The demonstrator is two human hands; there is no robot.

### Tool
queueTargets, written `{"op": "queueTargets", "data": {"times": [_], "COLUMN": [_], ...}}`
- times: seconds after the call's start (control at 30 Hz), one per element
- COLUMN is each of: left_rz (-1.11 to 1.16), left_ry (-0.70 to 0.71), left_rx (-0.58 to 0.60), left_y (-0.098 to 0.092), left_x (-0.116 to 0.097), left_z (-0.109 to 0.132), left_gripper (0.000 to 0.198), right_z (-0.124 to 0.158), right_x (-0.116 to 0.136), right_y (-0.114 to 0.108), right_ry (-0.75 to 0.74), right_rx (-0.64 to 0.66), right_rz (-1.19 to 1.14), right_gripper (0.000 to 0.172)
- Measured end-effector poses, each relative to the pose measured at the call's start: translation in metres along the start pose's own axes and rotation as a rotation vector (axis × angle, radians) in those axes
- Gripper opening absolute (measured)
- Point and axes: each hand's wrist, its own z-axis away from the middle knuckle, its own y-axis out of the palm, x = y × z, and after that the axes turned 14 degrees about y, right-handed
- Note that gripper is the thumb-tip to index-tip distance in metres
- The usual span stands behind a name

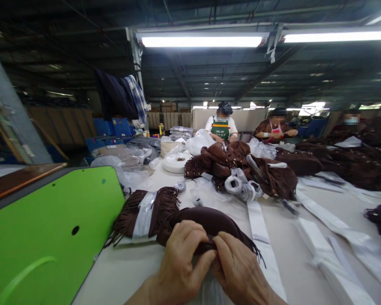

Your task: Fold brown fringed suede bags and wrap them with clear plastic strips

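A dark brown fringed bag (206,218) lies on the pale table in front of me, its curved side facing up. My left hand (186,256) pinches the bag's near edge between thumb and fingers. Close beside it, almost touching, my right hand (238,264) grips the same edge with bent fingers. Clear plastic shows faintly under and between my wrists. To the left of the bag sits a fringed brown bundle (168,203) with a whitish wrap (145,214) around it.
A green panel (60,228) stands at the left. Beyond my hands are a pile of brown bags (228,161), clear plastic rolls (241,186) and a white roll (174,163). White strips (333,262) lie at right. Several people work across the table (285,228).
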Motion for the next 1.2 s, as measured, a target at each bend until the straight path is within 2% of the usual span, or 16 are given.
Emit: {"op": "queueTargets", "data": {"times": [0.07, 0.13, 0.27, 0.33, 0.47, 0.57, 0.63, 0.7, 0.73, 0.8, 0.87, 0.93, 1.0, 1.1, 1.17, 1.2], "left_rz": [0.017, -0.009, -0.076, -0.124, -0.195, -0.211, -0.213, -0.212, -0.211, -0.211, -0.215, -0.214, -0.204, -0.195, -0.209, -0.221], "left_ry": [-0.151, -0.207, -0.148, -0.059, 0.065, 0.047, 0.013, -0.019, -0.030, -0.038, -0.014, 0.035, 0.083, 0.128, 0.167, 0.192], "left_rx": [0.124, 0.311, 0.717, 0.812, 0.851, 0.854, 0.814, 0.756, 0.727, 0.670, 0.583, 0.475, 0.372, 0.255, 0.216, 0.211], "left_y": [-0.006, -0.011, -0.016, -0.013, -0.005, -0.002, -0.002, -0.003, -0.004, -0.005, -0.005, -0.005, -0.004, -0.003, -0.002, -0.002], "left_x": [0.001, 0.003, 0.008, 0.009, 0.010, 0.014, 0.018, 0.022, 0.023, 0.023, 0.020, 0.016, 0.011, 0.004, 0.000, -0.002], "left_z": [-0.006, -0.014, -0.024, -0.026, -0.024, -0.024, -0.025, -0.026, -0.026, -0.026, -0.024, -0.020, -0.013, -0.001, 0.006, 0.009], "left_gripper": [0.004, 0.002, 0.006, 0.006, 0.007, 0.007, 0.009, 0.011, 0.012, 0.013, 0.015, 0.017, 0.019, 0.020, 0.018, 0.017], "right_z": [0.002, 0.003, 0.008, 0.009, 0.004, 0.009, 0.022, 0.042, 0.051, 0.063, 0.062, 0.051, 0.038, 0.035, 0.043, 0.047], "right_x": [-0.001, -0.001, -0.002, -0.002, -0.006, -0.007, -0.002, 0.007, 0.014, 0.026, 0.034, 0.036, 0.034, 0.034, 0.035, 0.035], "right_y": [0.002, 0.004, 0.006, 0.005, -0.001, -0.008, -0.011, -0.009, -0.007, 0.001, 0.008, 0.013, 0.016, 0.017, 0.013, 0.009], "right_ry": [-0.004, -0.013, -0.055, -0.058, -0.029, 0.026, 0.070, 0.166, 0.288, 0.720, 1.212, 1.504, 1.582, 1.554, 1.403, 1.261], "right_rx": [-0.007, -0.004, 0.021, 0.047, 0.101, 0.046, -0.046, -0.065, -0.027, 0.093, 0.182, 0.234, 0.275, 0.351, 0.368, 0.337], "right_rz": [0.014, 0.013, -0.044, -0.072, -0.127, -0.131, -0.136, -0.219, -0.291, -0.482, -0.702, -0.913, -1.050, -1.105, -1.030, -0.941], "right_gripper": [0.021, 0.021, 0.020, 0.019, 0.020, 0.016, 0.012, 0.012, 0.013, 0.023, 0.043, 0.055, 0.057, 0.049, 0.038, 0.029]}}
